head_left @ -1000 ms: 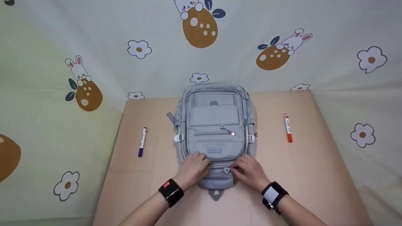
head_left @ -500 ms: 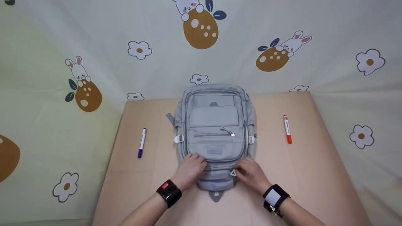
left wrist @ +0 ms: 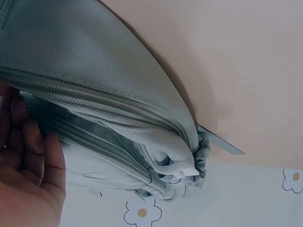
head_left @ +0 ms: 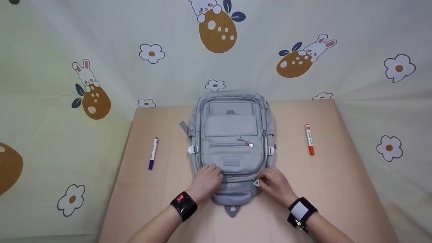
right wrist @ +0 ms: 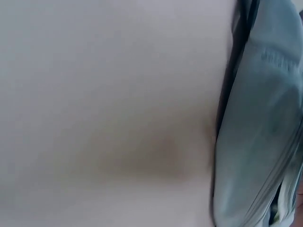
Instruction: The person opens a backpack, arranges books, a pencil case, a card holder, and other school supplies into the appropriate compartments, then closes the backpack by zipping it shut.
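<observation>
A grey-blue backpack [head_left: 231, 125] lies flat in the middle of the table, its top towards me. At its near left side my left hand [head_left: 205, 180] grips the fabric along the zip; in the left wrist view the fingers [left wrist: 33, 137] curl against the bag below a zip seam [left wrist: 94, 97]. At the near right my right hand [head_left: 276, 184] pinches a zipper pull [head_left: 256, 182] with a white triangular tag. The right wrist view is blurred; it shows the bag's side [right wrist: 255, 118] and only a sliver of hand at the right edge.
Left of the backpack lies a white marker with a purple cap [head_left: 153, 153]; right of it, one with a red cap [head_left: 309, 140]. The tan table [head_left: 320, 189] meets a patterned curtain [head_left: 182, 67] at the back and sides.
My right hand has slid rightward along the near end of the bag, taking the zipper pull with it. The left hand stays at almost the same spot.
</observation>
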A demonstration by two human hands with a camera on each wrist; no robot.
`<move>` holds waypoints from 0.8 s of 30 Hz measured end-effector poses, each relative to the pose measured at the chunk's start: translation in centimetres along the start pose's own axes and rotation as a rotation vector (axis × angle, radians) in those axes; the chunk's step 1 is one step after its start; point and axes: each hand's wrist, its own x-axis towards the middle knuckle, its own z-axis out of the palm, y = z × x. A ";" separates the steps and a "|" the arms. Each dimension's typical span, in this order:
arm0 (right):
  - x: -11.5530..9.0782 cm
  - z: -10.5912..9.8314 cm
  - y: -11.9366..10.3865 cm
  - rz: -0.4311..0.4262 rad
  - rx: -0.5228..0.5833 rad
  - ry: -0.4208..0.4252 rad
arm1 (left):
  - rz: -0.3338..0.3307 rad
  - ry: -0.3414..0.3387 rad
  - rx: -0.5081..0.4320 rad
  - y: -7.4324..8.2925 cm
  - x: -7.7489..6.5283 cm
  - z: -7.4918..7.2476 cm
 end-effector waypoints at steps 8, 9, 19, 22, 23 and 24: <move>-0.7 -2.3 2.9 0.229 -0.051 0.056 | 0.005 0.000 -0.033 -0.1 0.2 0.1; -0.7 -2.3 3.0 0.258 -0.056 0.058 | 0.008 -0.008 -0.037 -0.1 0.3 0.1; -0.4 -2.5 2.3 0.393 -0.029 0.066 | 0.001 0.049 -0.137 0.9 2.3 -1.6; -0.2 -2.4 2.1 0.417 0.004 0.078 | 0.037 0.093 -0.113 2.3 4.4 -1.8; -0.2 -2.3 2.1 0.423 0.014 0.083 | 0.052 0.103 -0.101 2.9 5.2 -1.8; -0.1 -2.3 2.0 0.431 0.025 0.089 | 0.067 0.111 -0.088 3.5 6.0 -1.7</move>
